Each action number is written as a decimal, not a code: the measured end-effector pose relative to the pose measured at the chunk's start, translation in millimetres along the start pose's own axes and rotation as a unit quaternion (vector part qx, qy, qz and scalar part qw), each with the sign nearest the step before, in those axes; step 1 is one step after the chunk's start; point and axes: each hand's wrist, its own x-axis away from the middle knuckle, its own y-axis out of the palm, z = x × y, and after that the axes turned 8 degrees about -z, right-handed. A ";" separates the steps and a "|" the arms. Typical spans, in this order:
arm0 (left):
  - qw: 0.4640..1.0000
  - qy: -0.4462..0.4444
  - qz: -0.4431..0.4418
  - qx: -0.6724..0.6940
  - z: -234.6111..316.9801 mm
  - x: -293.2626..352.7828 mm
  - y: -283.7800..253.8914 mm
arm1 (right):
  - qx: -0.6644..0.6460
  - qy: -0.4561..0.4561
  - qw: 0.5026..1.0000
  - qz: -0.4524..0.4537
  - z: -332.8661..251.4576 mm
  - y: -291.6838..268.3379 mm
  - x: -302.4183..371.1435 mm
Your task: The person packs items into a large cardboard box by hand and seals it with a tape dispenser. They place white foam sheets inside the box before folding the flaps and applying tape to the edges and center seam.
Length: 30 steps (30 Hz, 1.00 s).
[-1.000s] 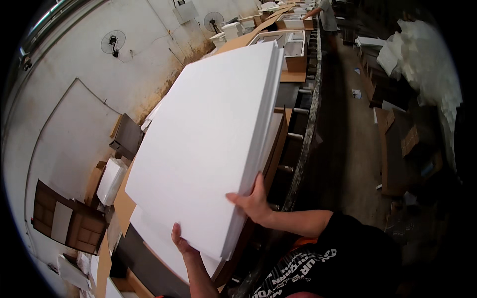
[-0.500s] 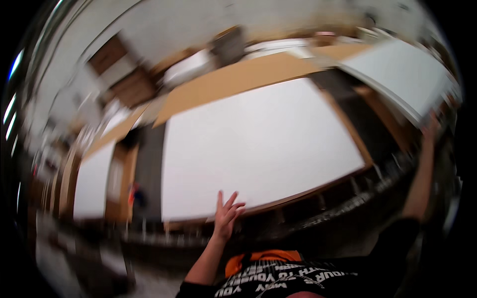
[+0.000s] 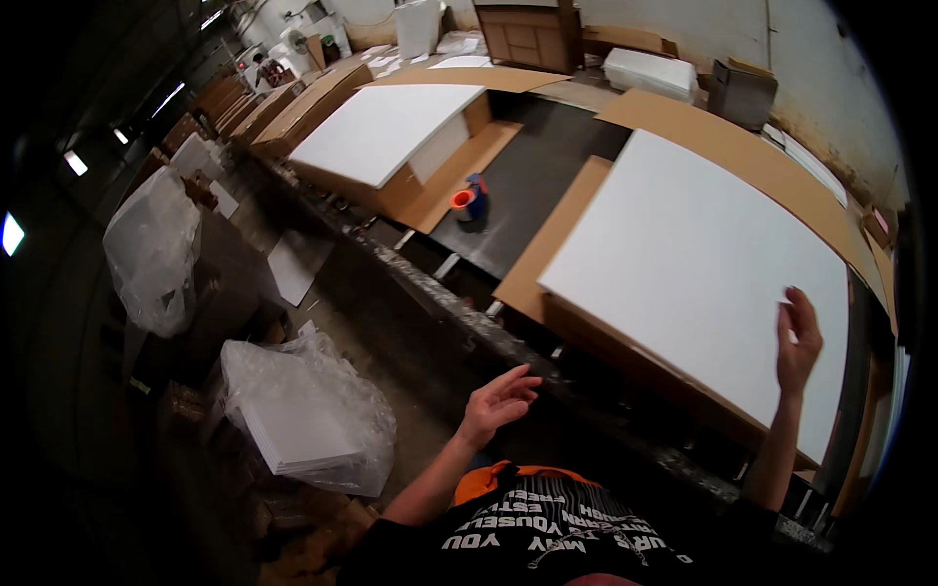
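A large white panel [image 3: 703, 264] lies flat on brown cardboard [image 3: 552, 234] on the conveyor to my right. Above its right part, my right hand [image 3: 801, 342] is raised with fingers stretched, holding nothing; whether it touches the surface I cannot tell. My left hand [image 3: 500, 402] hovers in front of the conveyor's near edge, open, with nothing in it. Farther left, a second white-topped piece [image 3: 391, 127] rests in open cardboard. Between the two pieces, a blue and orange tape dispenser [image 3: 467, 202] stands on the dark conveyor surface [image 3: 518, 176].
Below left, a stack of white sheets [image 3: 293, 425] lies in clear plastic, near a plastic-wrapped bundle [image 3: 156, 254]. Long brown cartons [image 3: 308, 107] line the far left, with another person [image 3: 269, 70] beyond. A brown cabinet [image 3: 528, 37] stands behind the conveyor.
My view has swung left, bringing the tape dispenser and the left-hand piece closer to the middle. My right hand has come away from the far-right panel; my left is no longer over the middle panel.
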 end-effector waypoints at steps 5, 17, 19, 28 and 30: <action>0.976 0.020 0.213 0.035 14.1 116.6 -125.8 | -0.122 -0.023 0.977 -0.172 -139.5 238.0 -9.8; 0.893 0.026 0.447 -0.049 75.2 221.3 -310.6 | -0.079 0.414 0.882 -0.212 -144.7 627.3 -81.3; 0.884 0.037 0.466 -0.011 77.7 216.5 -336.2 | -0.060 0.447 0.877 -0.164 -155.7 644.5 -100.1; 0.914 -0.064 0.388 -0.102 141.3 134.4 -526.9 | -0.022 0.506 0.845 -0.169 -127.5 739.3 -151.7; 0.924 -0.085 0.359 -0.103 165.5 93.9 -572.3 | 0.064 0.463 0.879 -0.097 -90.1 768.3 -138.2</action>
